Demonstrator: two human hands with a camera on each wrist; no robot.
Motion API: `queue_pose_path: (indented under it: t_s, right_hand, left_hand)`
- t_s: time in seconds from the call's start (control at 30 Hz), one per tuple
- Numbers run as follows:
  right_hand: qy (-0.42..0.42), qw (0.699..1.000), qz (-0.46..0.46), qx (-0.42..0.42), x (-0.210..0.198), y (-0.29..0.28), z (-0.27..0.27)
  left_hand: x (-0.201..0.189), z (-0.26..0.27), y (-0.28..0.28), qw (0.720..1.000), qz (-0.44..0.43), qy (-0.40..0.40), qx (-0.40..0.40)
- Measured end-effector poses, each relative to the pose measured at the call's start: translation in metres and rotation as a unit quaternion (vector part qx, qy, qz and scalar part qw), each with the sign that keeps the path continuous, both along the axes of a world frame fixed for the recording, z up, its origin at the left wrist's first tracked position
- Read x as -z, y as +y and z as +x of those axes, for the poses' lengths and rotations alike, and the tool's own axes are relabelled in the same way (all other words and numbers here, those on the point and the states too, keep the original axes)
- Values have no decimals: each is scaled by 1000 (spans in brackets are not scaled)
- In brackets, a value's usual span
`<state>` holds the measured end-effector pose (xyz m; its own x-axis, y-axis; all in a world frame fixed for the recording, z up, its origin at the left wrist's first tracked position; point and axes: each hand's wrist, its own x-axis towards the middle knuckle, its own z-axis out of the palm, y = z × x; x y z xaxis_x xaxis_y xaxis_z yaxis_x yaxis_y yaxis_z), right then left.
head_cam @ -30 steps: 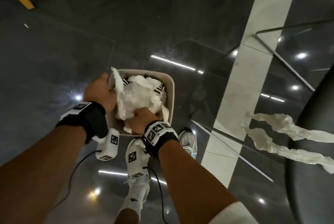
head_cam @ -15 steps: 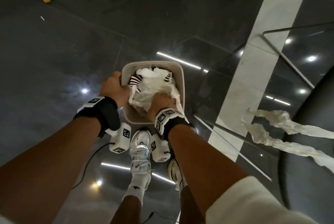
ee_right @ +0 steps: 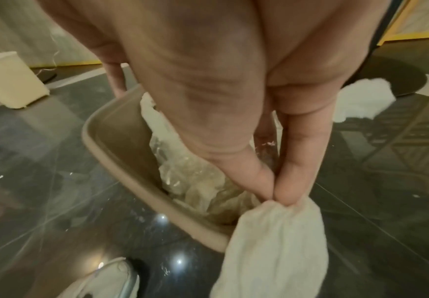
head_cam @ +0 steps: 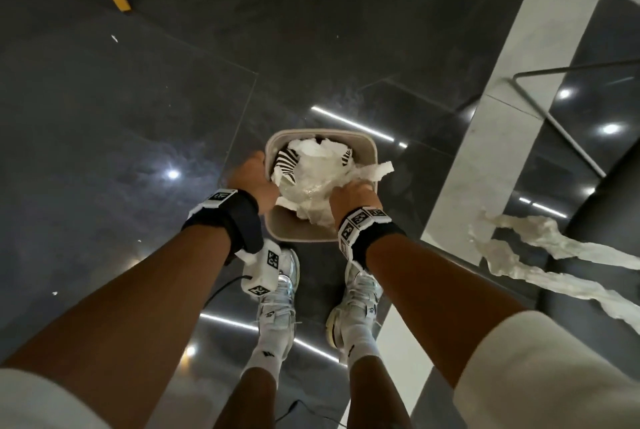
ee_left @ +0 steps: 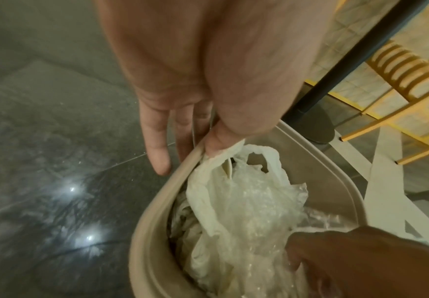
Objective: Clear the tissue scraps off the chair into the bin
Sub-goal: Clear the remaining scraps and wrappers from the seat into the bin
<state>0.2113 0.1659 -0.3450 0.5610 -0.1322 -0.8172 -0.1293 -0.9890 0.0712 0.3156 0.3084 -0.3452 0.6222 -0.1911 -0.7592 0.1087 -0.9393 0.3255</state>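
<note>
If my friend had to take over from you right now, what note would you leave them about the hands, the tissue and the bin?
Left hand: holds the bin by its rim, thumb inside, fingers outside.
Right hand: pinches a tissue strip that hangs over the bin's rim, not yet dropped in.
Bin: on the floor by your feet, nearly full of plastic bags and tissue.
Done: some tissue is already in the bin.
Left: push this strip in, then fetch the two long tissue strips hanging off the chair on your right.
</note>
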Motion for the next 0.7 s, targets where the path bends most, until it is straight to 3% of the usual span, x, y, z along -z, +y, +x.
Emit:
queue_pose_path:
  t_s: [0.13, 0.33, 0.4, 0.47, 0.57, 0.63, 0.7]
  right_hand:
    - [2, 998, -32, -62, 4, 0, 8]
    - [-8, 998, -27, -61, 17, -1, 17]
    - [-28, 999, 0, -20, 22, -3, 21]
    - [-58, 991, 70, 100, 27, -2, 31]
    - [-99, 926, 176, 318, 27, 5, 45]
    - [-83, 914, 220, 331, 18, 8, 44]
    - [-35, 941, 230, 246, -2, 10, 38]
  left_hand:
    - [6, -3, -1, 1000, -7, -8, -26]
    - [13, 2, 7, 998, -30, 18, -60]
    - [16, 1, 10, 998, -20, 15, -48]
    - [19, 1, 14, 999, -8, 8, -36]
    - [21, 1, 25, 1000, 8, 24, -3]
    - [22, 0, 31, 999, 4, 41, 3]
    - [14, 0, 32, 999, 1, 34, 11]
